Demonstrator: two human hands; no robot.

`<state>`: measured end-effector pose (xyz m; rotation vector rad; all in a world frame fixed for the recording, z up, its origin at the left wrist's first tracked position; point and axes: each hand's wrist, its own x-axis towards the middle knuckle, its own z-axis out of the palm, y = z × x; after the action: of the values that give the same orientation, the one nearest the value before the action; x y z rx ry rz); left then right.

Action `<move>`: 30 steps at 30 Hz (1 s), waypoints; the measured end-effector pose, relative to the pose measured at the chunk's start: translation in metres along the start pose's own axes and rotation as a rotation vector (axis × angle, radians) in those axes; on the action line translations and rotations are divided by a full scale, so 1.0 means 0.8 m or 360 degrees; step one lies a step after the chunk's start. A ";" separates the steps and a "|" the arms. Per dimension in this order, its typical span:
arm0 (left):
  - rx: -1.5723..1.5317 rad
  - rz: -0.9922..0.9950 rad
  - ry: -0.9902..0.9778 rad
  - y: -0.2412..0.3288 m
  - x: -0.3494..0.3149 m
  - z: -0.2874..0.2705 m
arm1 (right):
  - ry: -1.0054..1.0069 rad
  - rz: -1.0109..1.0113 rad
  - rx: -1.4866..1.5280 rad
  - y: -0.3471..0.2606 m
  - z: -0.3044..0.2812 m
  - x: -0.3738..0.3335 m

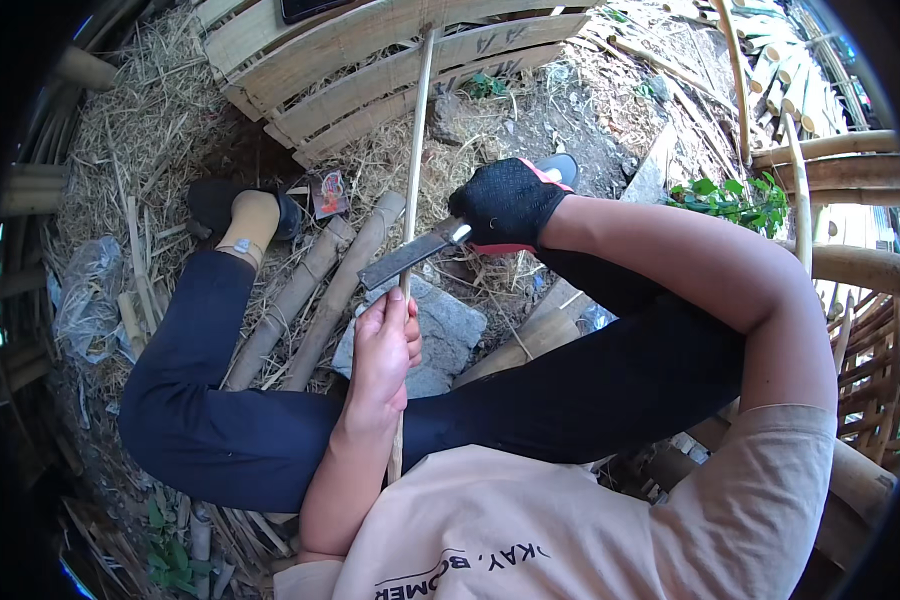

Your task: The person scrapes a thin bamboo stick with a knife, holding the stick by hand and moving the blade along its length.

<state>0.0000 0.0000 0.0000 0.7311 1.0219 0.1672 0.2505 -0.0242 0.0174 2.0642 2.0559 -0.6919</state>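
A long, thin bamboo strip point(419, 130) stands nearly upright in front of me, running from the wooden crate down toward my shirt. My bare left hand point(382, 350) is closed round it, thumb on top, just below the blade. In a black and red glove, my right hand point(507, 205) grips a broad-bladed knife point(410, 258). The knife's handle is mostly hidden in the glove. Its flat, dark blade points left and lies across the strip, seemingly against it. Below the blade, a grey stone block point(445, 330) rests on the ground between my legs.
A slatted wooden crate point(360, 100) stands ahead, with a dark flat object point(305, 9) on it. Bamboo poles point(342, 295) lie left of the stone on straw-covered ground. A clear plastic bag point(92, 300) sits far left. Bamboo railings point(855, 185) and a leafy plant point(735, 203) are at right.
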 end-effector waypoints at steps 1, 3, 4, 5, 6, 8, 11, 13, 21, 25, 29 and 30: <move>0.0017 0.0021 0.0010 0.000 -0.001 -0.001 | 0.0011 0.0008 0.0011 0.000 0.001 0.001; 0.0029 0.0049 0.0013 -0.001 -0.003 0.000 | 0.0064 0.0046 0.0030 0.002 0.004 0.003; 0.0025 0.0055 0.0008 -0.001 -0.004 0.001 | 0.0107 0.0075 0.0037 0.005 0.005 0.003; 0.0021 0.0062 0.0003 -0.002 -0.006 0.002 | 0.0151 0.0103 0.0045 0.009 0.006 0.003; 0.0035 0.0058 0.0010 -0.002 -0.008 0.003 | 0.0145 0.0171 0.0055 0.016 -0.003 0.004; 0.0057 0.0059 0.0021 -0.002 -0.012 0.006 | 0.0216 0.0344 -0.0002 0.041 -0.015 0.006; 0.0026 0.0058 -0.0012 0.001 -0.013 0.005 | 0.0343 0.0577 -0.0068 0.093 -0.027 0.014; 0.0020 0.0047 -0.0014 -0.001 -0.011 0.004 | 0.0344 0.0617 -0.0155 0.119 -0.035 0.018; -0.0058 0.0064 0.0014 0.005 -0.003 0.003 | 0.0150 0.0276 0.0160 0.049 -0.003 0.000; -0.0058 0.0024 0.0028 0.004 -0.006 0.008 | 0.0059 0.0122 0.0353 0.003 0.005 -0.002; -0.0018 -0.0007 0.0019 -0.001 -0.011 0.008 | 0.0072 0.0032 0.0175 0.011 0.012 0.001; -0.0018 -0.0005 0.0008 0.001 -0.012 0.009 | 0.0075 0.0030 0.0106 0.012 0.005 0.002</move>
<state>0.0008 -0.0073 0.0092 0.7186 1.0260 0.1719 0.2588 -0.0251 0.0109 2.1533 2.0624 -0.7250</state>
